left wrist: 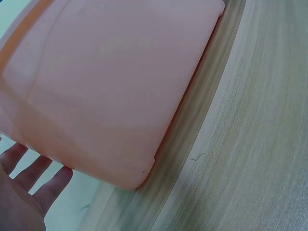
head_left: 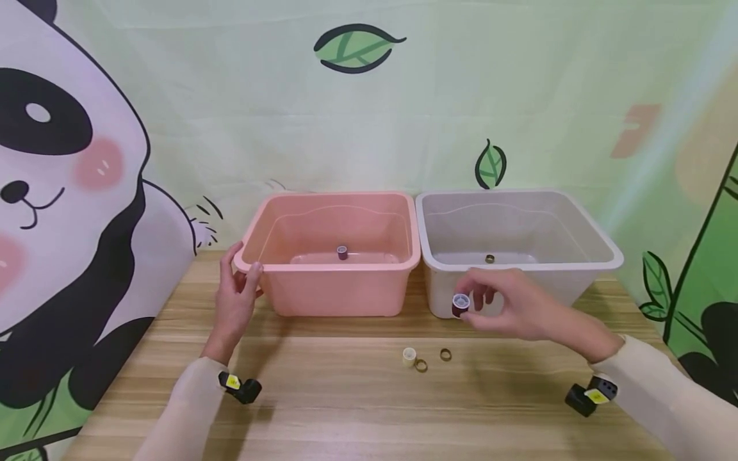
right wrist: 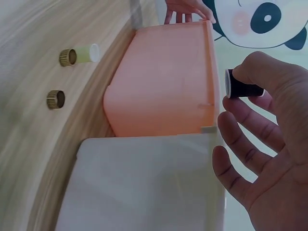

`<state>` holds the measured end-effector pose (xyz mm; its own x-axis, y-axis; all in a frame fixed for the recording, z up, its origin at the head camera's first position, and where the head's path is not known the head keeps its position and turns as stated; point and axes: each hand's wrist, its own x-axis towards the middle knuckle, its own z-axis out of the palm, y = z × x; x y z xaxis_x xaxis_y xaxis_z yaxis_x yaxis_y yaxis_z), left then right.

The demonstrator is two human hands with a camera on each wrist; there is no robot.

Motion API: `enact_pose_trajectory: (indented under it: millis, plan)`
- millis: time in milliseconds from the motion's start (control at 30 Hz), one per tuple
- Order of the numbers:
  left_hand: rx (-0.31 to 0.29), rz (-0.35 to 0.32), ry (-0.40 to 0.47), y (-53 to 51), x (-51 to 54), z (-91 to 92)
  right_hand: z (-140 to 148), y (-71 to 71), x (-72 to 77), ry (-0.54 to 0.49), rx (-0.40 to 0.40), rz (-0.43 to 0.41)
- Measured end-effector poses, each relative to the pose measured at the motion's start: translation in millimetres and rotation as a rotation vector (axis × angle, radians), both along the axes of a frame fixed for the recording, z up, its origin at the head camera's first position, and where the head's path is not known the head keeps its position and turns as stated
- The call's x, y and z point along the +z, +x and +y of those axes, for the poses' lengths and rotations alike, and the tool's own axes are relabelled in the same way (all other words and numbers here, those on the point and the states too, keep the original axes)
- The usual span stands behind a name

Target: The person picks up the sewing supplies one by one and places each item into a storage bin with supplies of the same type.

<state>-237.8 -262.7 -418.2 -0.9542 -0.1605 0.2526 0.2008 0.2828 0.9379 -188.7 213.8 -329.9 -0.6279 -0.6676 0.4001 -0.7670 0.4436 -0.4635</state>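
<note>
My right hand point(head_left: 513, 304) pinches a small dark bottle cap point(head_left: 460, 306) with a white inside, between thumb and fingers, in front of the grey bin point(head_left: 519, 266). In the right wrist view, the dark cap point(right wrist: 244, 84) lies sideways in the grip and the other fingers are spread. My left hand point(head_left: 235, 298) holds the near left corner of the pink bin point(head_left: 340, 291), thumb on the rim. Its fingers point(left wrist: 53, 187) touch the outer wall in the left wrist view. A similar dark cap point(head_left: 343, 253) sits in the pink bin, and a brass-coloured ring point(head_left: 489, 258) in the grey one.
On the wooden table point(head_left: 346, 397), nearer than the bins, lie a pale cap point(head_left: 409, 356) and two brass-coloured ridged rings, one ring point(head_left: 421, 365) beside the cap and another ring point(head_left: 446, 354) to its right. The bins stand side by side against a printed cloth point(head_left: 259, 96).
</note>
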Motion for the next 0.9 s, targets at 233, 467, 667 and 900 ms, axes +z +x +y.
enact_pose_trajectory:
  millis: [233, 467, 667, 900]
  plan:
    - [-0.004, -0.009, 0.0, -1.3, 1.6, -1.2, -7, -4.4, 15.4, 0.001, -0.02, 0.001]
    - [-0.007, -0.023, -0.006, -3.3, 1.2, -1.5, -11, -13.1, 32.4, -0.033, -0.008, -0.002]
    - [-0.007, -0.029, -0.012, -2.4, 2.3, -1.0, -15, -26.2, 41.9, -0.013, -0.015, -0.011]
    - [-0.012, -0.008, -0.011, -1.4, 2.7, -1.8, -23, -40.9, 49.4, -0.007, -0.018, -0.01]
